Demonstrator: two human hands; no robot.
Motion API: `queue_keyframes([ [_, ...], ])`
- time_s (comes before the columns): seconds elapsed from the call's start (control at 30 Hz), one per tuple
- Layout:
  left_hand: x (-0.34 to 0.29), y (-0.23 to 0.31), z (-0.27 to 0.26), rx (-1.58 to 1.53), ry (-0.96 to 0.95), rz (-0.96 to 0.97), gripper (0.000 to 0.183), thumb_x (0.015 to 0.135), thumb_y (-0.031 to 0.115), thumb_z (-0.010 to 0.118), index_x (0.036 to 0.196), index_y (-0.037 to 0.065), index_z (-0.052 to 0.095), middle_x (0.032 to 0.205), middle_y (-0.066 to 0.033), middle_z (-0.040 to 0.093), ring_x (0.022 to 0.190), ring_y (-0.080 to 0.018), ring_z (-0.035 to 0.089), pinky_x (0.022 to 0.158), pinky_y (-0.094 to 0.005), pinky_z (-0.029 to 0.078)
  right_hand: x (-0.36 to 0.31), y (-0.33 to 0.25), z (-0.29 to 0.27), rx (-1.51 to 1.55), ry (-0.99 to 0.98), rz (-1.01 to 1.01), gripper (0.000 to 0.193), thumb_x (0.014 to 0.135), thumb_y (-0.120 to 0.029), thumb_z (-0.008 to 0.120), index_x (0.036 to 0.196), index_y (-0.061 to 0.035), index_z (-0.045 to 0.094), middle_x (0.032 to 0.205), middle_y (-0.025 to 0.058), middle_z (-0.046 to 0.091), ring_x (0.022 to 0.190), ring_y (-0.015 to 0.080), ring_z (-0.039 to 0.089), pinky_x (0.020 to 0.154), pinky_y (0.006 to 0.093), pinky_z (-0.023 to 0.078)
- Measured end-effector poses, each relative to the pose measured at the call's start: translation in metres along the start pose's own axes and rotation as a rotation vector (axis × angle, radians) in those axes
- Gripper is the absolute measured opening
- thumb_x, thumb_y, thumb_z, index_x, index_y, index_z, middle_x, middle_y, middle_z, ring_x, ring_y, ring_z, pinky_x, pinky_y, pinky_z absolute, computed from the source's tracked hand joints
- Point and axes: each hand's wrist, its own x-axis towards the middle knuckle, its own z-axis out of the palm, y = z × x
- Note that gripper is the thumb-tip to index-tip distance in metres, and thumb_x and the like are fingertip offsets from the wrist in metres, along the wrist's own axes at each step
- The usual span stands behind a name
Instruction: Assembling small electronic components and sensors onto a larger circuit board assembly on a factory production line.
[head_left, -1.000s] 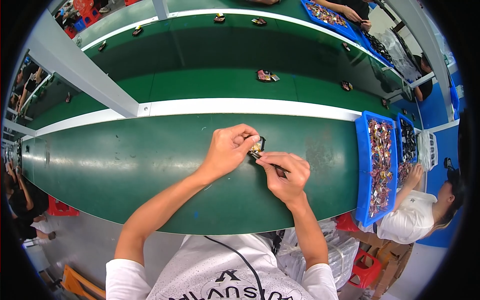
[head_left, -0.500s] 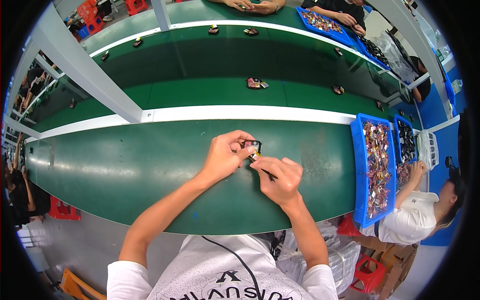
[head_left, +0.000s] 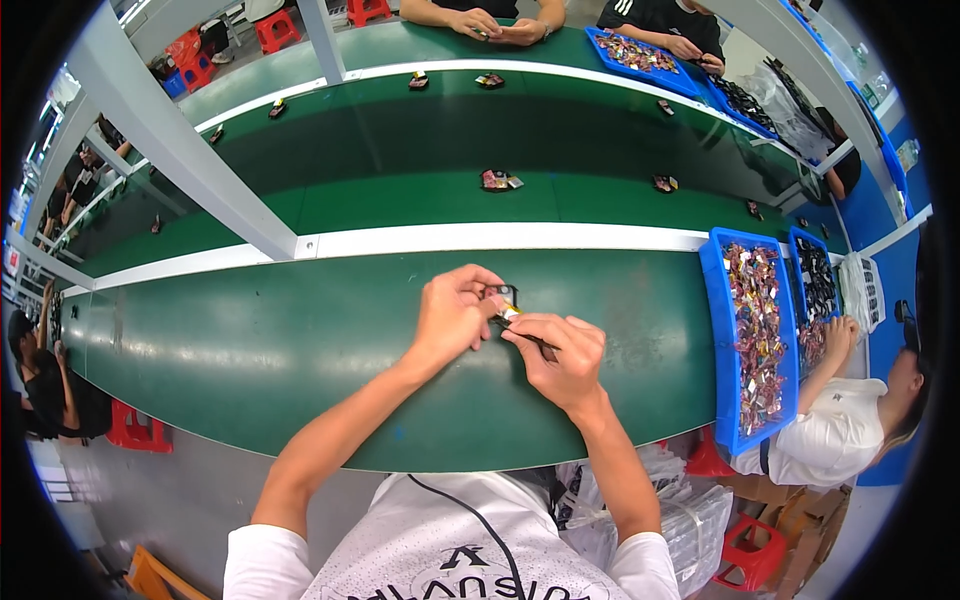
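Above the green work surface (head_left: 330, 350), my left hand (head_left: 452, 312) pinches a small black plastic case (head_left: 509, 293) between thumb and fingers. White and yellow bits, perhaps wires or a label, show at the case's lower side. My right hand (head_left: 562, 358) is closed around a thin dark stick-like tool (head_left: 547, 350), its fingertips meeting the near side of the case. Fingers cover much of the case, and the tool's tip cannot be made out.
A long blue tray (head_left: 712, 330) of small wired parts stands at the right, beside another blue tray (head_left: 800, 245) with black parts. Past the white rail (head_left: 500, 236), a green belt carries small assemblies (head_left: 499, 180). A co-worker in white (head_left: 840, 415) sits at right; others work across.
Both hands stay together at the case, which now shows less of its pink-and-grey inside. Assemblies on the belt have shifted left relative to the frame posts. The view has tilted slightly.
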Motion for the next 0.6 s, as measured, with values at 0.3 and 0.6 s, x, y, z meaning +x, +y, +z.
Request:
queue_keyframes([
  [0.3, 0.117, 0.012, -0.101, 0.087, 0.544, 0.239, 0.022, 0.090, 0.001, 0.067, 0.109, -0.009, 0.067, 0.079, -0.0074, 0.066, 0.057, -0.0117, 0.063, 0.045, -0.0260, 0.051, 0.001, 0.000, -0.005, 0.077, 0.150, 0.060, 0.021, 0.070, 0.002, 0.086, 0.085, -0.0055, 0.073, 0.086, 0.0076, 0.077, 0.063, 0.0182, 0.071, 0.051, 0.0250, 0.048],
  [0.6, 0.132, 0.021, -0.107, 1.103, 0.969, 0.453, 0.059, 0.088, 0.011, 0.069, 0.140, 0.001, 0.043, 0.129, -0.0235, 0.047, 0.101, -0.0448, 0.066, 0.079, -0.0490, 0.056, -0.003, 0.008, -0.006, 0.017, 0.135, 0.030, 0.020, 0.071, -0.001, 0.086, 0.085, -0.0069, 0.073, 0.087, 0.0046, 0.078, 0.055, 0.0137, 0.063, 0.048, 0.0247, 0.041],
])
